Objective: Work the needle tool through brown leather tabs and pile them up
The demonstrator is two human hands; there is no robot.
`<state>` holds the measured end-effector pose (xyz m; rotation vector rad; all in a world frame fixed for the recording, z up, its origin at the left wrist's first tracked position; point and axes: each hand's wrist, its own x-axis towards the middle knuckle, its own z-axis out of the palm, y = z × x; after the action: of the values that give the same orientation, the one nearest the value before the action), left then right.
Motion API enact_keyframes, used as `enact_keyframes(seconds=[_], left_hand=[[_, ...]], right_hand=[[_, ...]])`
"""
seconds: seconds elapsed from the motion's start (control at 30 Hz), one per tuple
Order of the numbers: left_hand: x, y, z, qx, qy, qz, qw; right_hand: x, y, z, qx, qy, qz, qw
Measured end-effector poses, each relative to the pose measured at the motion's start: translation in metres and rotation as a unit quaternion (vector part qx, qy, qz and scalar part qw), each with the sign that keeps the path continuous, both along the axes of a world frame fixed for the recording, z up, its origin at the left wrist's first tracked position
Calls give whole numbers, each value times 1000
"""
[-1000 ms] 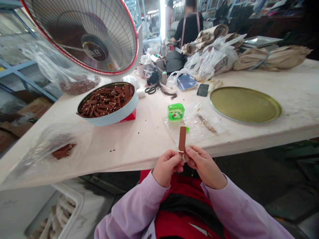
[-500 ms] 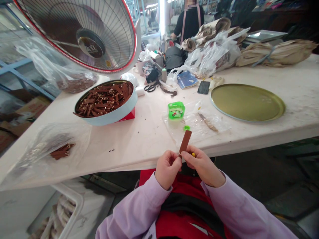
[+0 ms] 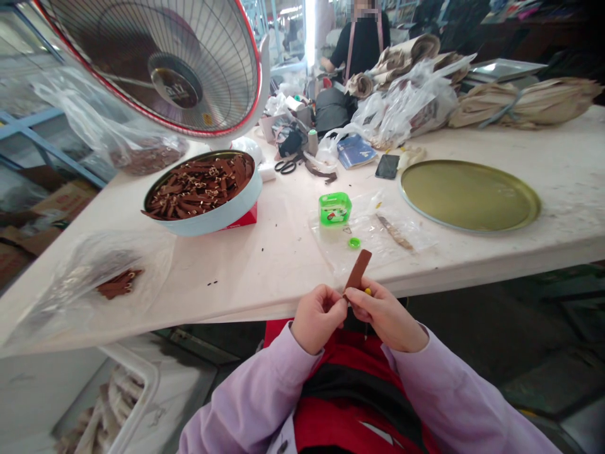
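My left hand (image 3: 317,317) and my right hand (image 3: 386,315) meet at the near edge of the table, both pinching the lower end of a brown leather strap (image 3: 358,270). The strap leans up and to the right. A small yellow thing (image 3: 367,291) shows by my right fingers. Just beyond lie a green cap (image 3: 354,243), a green plastic box (image 3: 334,209) and a slim tool (image 3: 393,232) on a clear plastic bag (image 3: 378,243). A round tin (image 3: 222,214) full of brown straps stands to the left.
A gold round lid (image 3: 469,194) lies at the right. A fan (image 3: 161,63) towers at the back left. A clear bag with a few straps (image 3: 113,284) lies near left. Scissors (image 3: 285,167), a phone (image 3: 387,166) and bags clutter the back, where another person (image 3: 362,38) stands.
The strap has tipped from upright to leaning right, and my hands have shifted slightly while still pinching its lower end.
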<state>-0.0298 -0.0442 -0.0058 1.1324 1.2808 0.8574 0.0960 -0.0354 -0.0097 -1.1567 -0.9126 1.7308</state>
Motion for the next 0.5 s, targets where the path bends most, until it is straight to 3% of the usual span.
enact_keyframes(seconds=[0.13, 0.2, 0.37, 0.5], left_hand=[[0, -4, -7, 93, 117, 34, 988], [0, -6, -8, 118, 152, 42, 980], [-2, -6, -1, 45, 55, 6, 997], [-3, -7, -2, 29, 28, 6, 999]], right_hand=[[-5, -2, -4, 94, -123, -59, 986], [-6, -3, -6, 104, -134, -70, 983], [2, -2, -5, 11, 8, 26, 1000], [4, -4, -6, 20, -19, 29, 999]])
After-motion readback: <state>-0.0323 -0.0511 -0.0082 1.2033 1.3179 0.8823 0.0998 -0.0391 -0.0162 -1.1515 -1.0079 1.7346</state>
